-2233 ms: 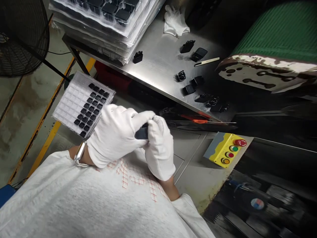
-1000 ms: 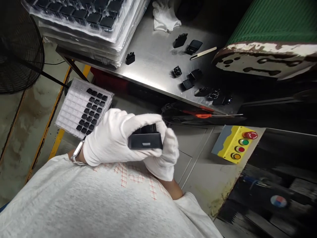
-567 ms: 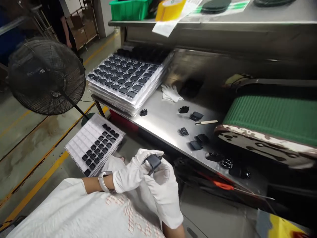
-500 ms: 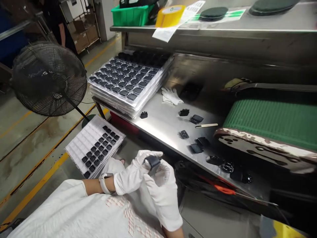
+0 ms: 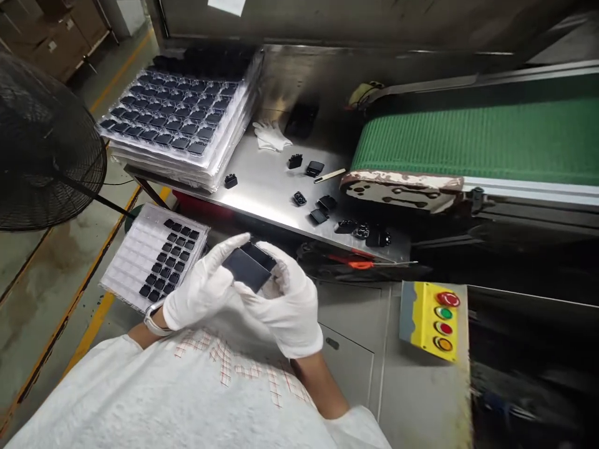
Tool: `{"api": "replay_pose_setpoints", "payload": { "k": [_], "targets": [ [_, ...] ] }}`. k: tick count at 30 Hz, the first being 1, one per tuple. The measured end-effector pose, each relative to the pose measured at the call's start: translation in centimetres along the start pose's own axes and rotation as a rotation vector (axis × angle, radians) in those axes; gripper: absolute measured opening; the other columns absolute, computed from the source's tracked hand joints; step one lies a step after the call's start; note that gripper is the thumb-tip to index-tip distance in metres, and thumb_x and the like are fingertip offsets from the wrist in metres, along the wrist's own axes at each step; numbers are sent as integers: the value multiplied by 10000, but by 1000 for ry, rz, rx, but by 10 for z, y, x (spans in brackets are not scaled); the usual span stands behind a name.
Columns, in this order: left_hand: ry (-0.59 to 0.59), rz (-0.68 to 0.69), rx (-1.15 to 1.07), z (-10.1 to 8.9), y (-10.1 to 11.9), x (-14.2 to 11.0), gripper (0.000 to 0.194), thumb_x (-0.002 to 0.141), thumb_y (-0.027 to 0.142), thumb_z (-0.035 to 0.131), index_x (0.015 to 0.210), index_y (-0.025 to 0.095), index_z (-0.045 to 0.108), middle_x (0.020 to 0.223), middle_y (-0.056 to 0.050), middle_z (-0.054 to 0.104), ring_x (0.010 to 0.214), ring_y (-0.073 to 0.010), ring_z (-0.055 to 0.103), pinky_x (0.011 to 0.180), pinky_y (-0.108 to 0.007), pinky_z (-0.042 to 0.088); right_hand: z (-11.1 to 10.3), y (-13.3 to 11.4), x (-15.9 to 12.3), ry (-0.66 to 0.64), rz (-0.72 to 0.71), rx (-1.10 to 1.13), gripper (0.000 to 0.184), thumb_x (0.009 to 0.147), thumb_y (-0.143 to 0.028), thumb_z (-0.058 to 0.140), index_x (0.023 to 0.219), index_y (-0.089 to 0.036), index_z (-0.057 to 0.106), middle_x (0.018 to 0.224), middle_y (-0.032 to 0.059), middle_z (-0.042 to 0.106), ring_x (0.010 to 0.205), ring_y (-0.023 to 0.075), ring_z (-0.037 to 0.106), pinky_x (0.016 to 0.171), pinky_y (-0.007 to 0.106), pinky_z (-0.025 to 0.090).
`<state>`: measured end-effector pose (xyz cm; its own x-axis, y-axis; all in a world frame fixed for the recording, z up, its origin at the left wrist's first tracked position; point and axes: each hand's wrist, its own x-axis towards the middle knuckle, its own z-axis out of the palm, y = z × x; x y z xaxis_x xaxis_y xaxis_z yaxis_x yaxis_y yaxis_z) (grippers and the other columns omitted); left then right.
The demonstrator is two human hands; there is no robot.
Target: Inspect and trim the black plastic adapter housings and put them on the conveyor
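Note:
Between both white-gloved hands is a black rectangular plastic part (image 5: 249, 269), tilted so a flat dark face turns toward me. My left hand (image 5: 202, 284) grips its left side, with the index finger along the upper edge. On the other side my right hand (image 5: 291, 299) closes round the right edge, its fingertips partly hidden behind the part. Left of my hands, a clear blister tray (image 5: 128, 255) holds rows of small black parts in its right portion. Beyond my hands, several loose black parts (image 5: 319, 216) lie scattered on the steel table (image 5: 269, 209).
A stack of filled trays (image 5: 163, 118) stands at the table's left. White gloves (image 5: 271, 136) and a thin stick (image 5: 330, 176) lie nearby. The green conveyor belt (image 5: 468, 143) is at right, a yellow button panel (image 5: 435, 321) below it. A large fan (image 5: 42, 149) stands left.
The view has swung down and to the right, bringing the button panel into sight. In my hands the black part has turned, so its broad flat face shows now.

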<state>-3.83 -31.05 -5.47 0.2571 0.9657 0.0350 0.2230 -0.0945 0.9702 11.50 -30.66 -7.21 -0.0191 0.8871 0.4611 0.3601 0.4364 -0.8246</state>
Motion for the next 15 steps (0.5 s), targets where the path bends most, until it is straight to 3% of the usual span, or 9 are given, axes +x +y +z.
{"api": "replay_pose_setpoints", "payload": {
  "k": [3, 9, 12, 15],
  "targets": [
    [-5, 30, -127, -1, 0, -2, 454, 930, 408, 424, 1339, 232, 514, 1399, -115, 546, 1274, -261, 547, 1077, -466, 457, -3, -4, 0, -3, 44, 83, 510, 711, -299, 778, 1168, -173, 589, 1075, 109, 720, 962, 223, 718, 857, 308, 615],
    [-42, -5, -81, 1, -7, -6, 568, 927, 558, 419, 1384, 221, 455, 1238, -151, 636, 1037, -272, 670, 875, -431, 573, 3, -14, -5, 84, 116, 163, 481, 738, -203, 752, 1187, -191, 579, 1116, 94, 713, 995, 206, 710, 879, 289, 608],
    [-35, 3, -109, 1, -3, -5, 591, 935, 601, 363, 1353, 202, 490, 1317, -146, 599, 1190, -276, 607, 992, -429, 528, 6, -17, -7, 108, 134, 117, 483, 737, -226, 759, 1185, -195, 582, 1109, 91, 712, 998, 215, 707, 882, 305, 609],
    [-52, -3, -98, 1, 2, -4, 487, 985, 478, 343, 1313, 172, 534, 1349, -133, 589, 1273, -232, 554, 1113, -402, 436, 5, -18, -9, 139, 103, 42, 476, 726, -269, 772, 1163, -199, 598, 1070, 76, 719, 962, 209, 711, 848, 299, 616]
  ]
}}
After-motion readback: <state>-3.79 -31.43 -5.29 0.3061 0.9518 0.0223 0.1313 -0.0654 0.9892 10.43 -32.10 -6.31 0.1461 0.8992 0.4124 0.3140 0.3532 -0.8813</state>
